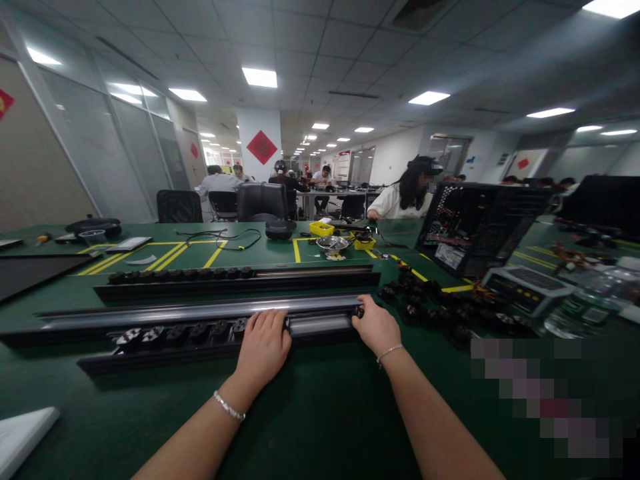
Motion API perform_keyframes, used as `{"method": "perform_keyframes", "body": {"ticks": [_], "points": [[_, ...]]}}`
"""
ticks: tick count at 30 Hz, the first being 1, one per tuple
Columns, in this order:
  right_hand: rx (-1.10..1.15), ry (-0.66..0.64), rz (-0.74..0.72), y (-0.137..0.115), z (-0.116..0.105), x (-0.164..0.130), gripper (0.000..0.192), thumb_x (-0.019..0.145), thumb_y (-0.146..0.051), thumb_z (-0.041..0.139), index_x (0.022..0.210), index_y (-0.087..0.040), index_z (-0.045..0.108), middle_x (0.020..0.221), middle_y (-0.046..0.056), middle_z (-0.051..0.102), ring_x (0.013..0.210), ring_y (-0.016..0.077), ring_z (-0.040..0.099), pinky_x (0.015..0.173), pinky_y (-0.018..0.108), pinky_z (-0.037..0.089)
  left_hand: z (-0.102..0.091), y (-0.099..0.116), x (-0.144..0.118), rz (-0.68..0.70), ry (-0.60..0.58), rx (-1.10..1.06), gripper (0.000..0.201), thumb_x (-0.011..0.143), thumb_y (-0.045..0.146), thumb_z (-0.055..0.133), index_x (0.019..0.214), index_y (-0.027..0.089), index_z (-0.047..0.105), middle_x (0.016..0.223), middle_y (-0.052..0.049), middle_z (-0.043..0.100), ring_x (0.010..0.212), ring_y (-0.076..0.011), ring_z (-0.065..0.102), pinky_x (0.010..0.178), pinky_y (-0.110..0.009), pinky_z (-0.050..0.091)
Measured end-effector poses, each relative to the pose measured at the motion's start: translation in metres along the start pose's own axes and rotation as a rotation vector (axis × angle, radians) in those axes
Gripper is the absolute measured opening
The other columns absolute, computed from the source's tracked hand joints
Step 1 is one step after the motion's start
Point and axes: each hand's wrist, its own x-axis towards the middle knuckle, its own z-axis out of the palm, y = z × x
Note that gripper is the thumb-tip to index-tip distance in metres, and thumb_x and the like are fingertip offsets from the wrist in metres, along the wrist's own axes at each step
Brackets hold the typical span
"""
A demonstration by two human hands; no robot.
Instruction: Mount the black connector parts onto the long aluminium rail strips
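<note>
Green baize-like covering across the whole worktop (320,413), crossed farther back by yellow tape lines. At the far left, lay a white slab (20,433) by the near edge and a dark flat panel (35,270) beyond it, with a round black device (95,228) behind that. Ran from left towards centre, two long black rails, one behind the other: the far rail (235,280) with a row of small dark parts along its left half, and the near rail (200,320), just before the person, with black-and-white parts (180,332) seated in its front channel.

Rested palm-down on the near rail, left hand (263,347), fingers spread flat over the top edge, grip released, a bracelet at the wrist. Showed between both hands, a short silver roller section (320,325). Closed over the near rail's right end, right hand (375,327), grip clenched there, fingertips hidden behind the rail.

Behind centre, lay a loose black cable (225,237), then a yellow box (321,229) and a metal bowl (333,243) close together. To the right, sprawled a heap of small black parts (440,300), near the right hand yet apart from it. Stood beyond, an open computer case (480,227), with a seated person in white (400,200) behind it. At the far right, blurred, a clear plastic bottle (575,313).
</note>
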Motion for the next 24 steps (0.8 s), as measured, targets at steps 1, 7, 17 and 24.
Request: {"method": "perform_keyframes", "body": {"ticks": [1, 7, 17, 24], "points": [[0.002, 0.004, -0.002, 0.001, 0.000, 0.000, 0.043, 0.077, -0.027, 0.052, 0.119, -0.025, 0.050, 0.097, 0.007, 0.068, 0.089, 0.0235, 0.063, 0.067, 0.030, 0.041, 0.000, 0.000, 0.000, 0.001, 0.002, 0.002, 0.033, 0.083, 0.022, 0.039, 0.113, 0.019, 0.054, 0.111, -0.008, 0.063, 0.108, -0.0228, 0.053, 0.101, -0.041, 0.031], [-0.005, -0.024, 0.013, 0.003, -0.003, 0.001, 0.044, 0.078, -0.026, 0.052, 0.122, -0.024, 0.049, 0.099, 0.008, 0.067, 0.091, 0.0222, 0.063, 0.069, 0.029, 0.042, 0.001, 0.000, 0.000, 0.001, -0.001, 0.019, 0.034, 0.083, 0.021, 0.040, 0.114, 0.017, 0.053, 0.113, -0.009, 0.062, 0.111, -0.0235, 0.052, 0.102, -0.042, 0.031], [-0.035, -0.027, 0.043, 0.008, -0.007, 0.003, 0.045, 0.078, -0.026, 0.050, 0.123, -0.023, 0.050, 0.102, 0.009, 0.066, 0.095, 0.0241, 0.061, 0.073, 0.031, 0.043, 0.002, -0.001, 0.000, 0.004, 0.014, 0.025, 0.035, 0.082, 0.022, 0.041, 0.114, 0.016, 0.054, 0.113, -0.010, 0.063, 0.111, -0.0235, 0.052, 0.101, -0.042, 0.032], [-0.053, -0.040, 0.078, 0.010, -0.012, 0.004, 0.043, 0.078, -0.027, 0.049, 0.120, -0.026, 0.053, 0.102, 0.009, 0.067, 0.094, 0.0244, 0.062, 0.073, 0.031, 0.044, -0.001, 0.000, 0.000, -0.015, 0.022, 0.014, 0.034, 0.082, 0.022, 0.042, 0.113, 0.018, 0.055, 0.112, -0.009, 0.063, 0.114, -0.0242, 0.050, 0.103, -0.045, 0.028]]}}
